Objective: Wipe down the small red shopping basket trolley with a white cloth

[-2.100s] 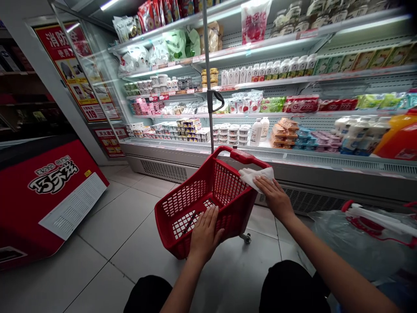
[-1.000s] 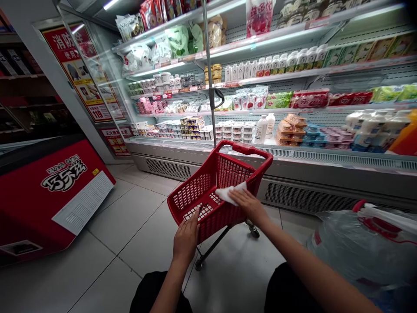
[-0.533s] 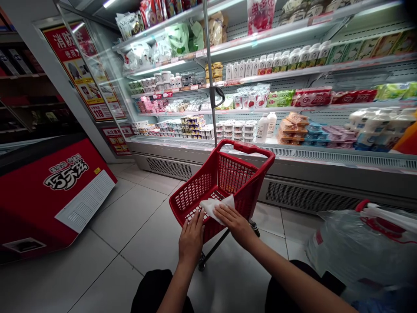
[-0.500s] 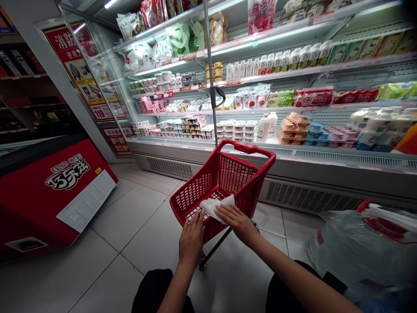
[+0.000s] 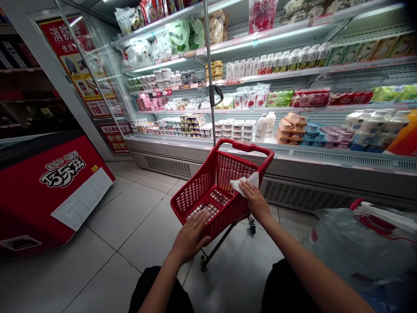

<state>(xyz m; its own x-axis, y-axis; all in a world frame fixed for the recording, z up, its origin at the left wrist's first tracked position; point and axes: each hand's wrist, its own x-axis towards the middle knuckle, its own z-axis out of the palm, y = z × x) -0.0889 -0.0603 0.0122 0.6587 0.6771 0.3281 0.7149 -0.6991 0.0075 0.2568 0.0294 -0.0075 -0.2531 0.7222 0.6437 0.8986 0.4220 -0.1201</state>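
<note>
A small red shopping cart (image 5: pixel 208 191) with a mesh basket and a red handle stands on the tiled floor in front of me. My left hand (image 5: pixel 190 234) grips the near rim of the basket, fingers curled over the edge. My right hand (image 5: pixel 256 200) presses a white cloth (image 5: pixel 243 182) against the basket's right rim, fingers laid on top of it. The basket holds nothing that I can see.
An open chiller (image 5: pixel 293 108) lined with dairy cups, bottles and packets runs along the back. A red freezer chest (image 5: pixel 48 191) stands at the left. A large clear water jug (image 5: pixel 358 243) with a red handle sits at my right. A metal pole (image 5: pixel 208 69) rises behind the cart.
My right hand has slid the cloth from the near rim up along the right rim. My left hand keeps its hold on the near edge. The cart has turned slightly.
</note>
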